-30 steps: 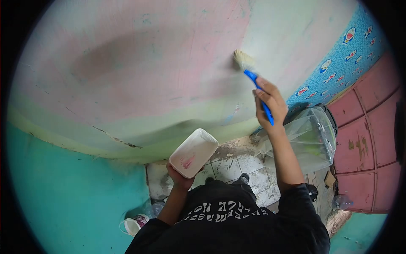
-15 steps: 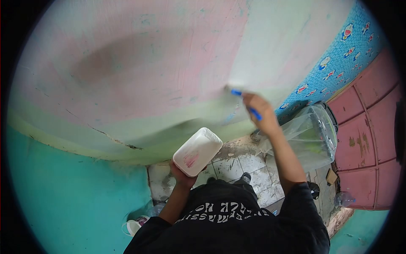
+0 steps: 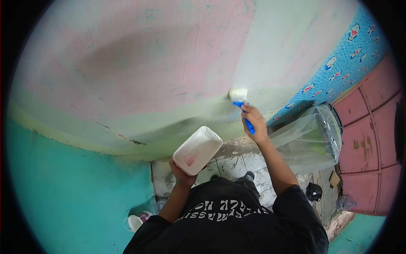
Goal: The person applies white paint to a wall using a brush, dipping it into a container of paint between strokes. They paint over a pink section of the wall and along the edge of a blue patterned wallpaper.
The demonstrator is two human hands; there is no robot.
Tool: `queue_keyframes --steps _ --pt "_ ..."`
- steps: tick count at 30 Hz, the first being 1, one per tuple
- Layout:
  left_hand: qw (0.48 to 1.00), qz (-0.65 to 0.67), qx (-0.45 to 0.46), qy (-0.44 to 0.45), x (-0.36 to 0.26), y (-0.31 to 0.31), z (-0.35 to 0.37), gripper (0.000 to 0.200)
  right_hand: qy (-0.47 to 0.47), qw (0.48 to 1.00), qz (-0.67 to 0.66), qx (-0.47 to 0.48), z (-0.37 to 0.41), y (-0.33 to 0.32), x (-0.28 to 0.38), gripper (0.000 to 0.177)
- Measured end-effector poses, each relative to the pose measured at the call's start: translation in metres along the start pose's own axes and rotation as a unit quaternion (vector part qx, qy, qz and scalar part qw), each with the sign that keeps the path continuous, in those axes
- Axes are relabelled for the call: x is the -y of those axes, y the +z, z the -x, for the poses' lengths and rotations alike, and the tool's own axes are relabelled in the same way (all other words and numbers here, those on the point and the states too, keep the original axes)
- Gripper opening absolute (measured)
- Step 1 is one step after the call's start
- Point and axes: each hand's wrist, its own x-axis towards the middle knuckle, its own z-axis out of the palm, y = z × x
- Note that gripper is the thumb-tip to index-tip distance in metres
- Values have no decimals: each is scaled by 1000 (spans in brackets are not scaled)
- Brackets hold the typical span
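Note:
My right hand [image 3: 255, 122] grips the blue handle of a paintbrush [image 3: 239, 95]. Its pale, wide bristles are at the wall [image 3: 203, 55], where pink meets light green. In my left hand [image 3: 182, 173] is a white rectangular tub [image 3: 198, 149], held from below and tilted. Pinkish-red streaks mark the inside of the tub, and whitish paint lies along its far end. The fingers under the tub are partly hidden.
On the right stand a container under clear plastic sheeting [image 3: 311, 139] and a pink panelled door [image 3: 368, 148]. Blue cartoon-print covering [image 3: 325, 80] borders the wall. A teal wall [image 3: 72, 186] is at left, with a white bucket [image 3: 135, 222] below. Stained tiles [image 3: 232, 167] cover the floor.
The paintbrush has turned from edge-on to showing its broad bristles, slightly lower on the wall. My right hand has come down a little with it. My left hand and the tub stay nearly still.

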Motion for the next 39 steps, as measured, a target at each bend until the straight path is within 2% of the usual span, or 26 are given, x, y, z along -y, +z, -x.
queue_keyframes --steps 3,6,9,11,14,16,18,20,26,29,32,35,39 --pt "1000 -11 -1 3 1 -4 3 83 96 987 -36 121 42 17 -16 19" --pt "1000 -21 20 -8 1 -2 2 84 115 979 -39 164 51 18 -27 19" --pt "1000 -25 8 2 3 4 0 84 0 991 0 136 -11 -9 -28 28" --pt "1000 -25 -6 5 3 9 3 84 -8 989 -19 148 -83 -52 -11 33" --pt "999 -29 17 2 2 4 4 84 -71 993 13 89 -169 -121 37 31" --pt "999 -26 26 1 3 3 3 83 -112 992 55 -2 -196 -148 61 26" --pt "1000 -18 11 4 6 3 5 83 -172 971 99 -137 -199 -147 64 26" --pt "1000 -1 21 1 7 0 6 82 -165 965 97 -180 -180 -128 54 27" --pt "999 -8 37 0 17 -18 4 89 -47 998 37 -25 -35 -30 -3 18" --pt "999 -14 44 5 27 -19 0 92 45 988 -37 146 26 -14 -19 15" --pt "998 -9 56 22 36 -3 -1 93 113 981 -63 144 55 -14 -32 19" --pt "998 -13 48 36 44 18 -6 91 189 978 -88 18 40 -40 -22 16" --pt "997 -32 48 44 59 51 -17 87 268 943 -162 -116 12 -83 -4 12"
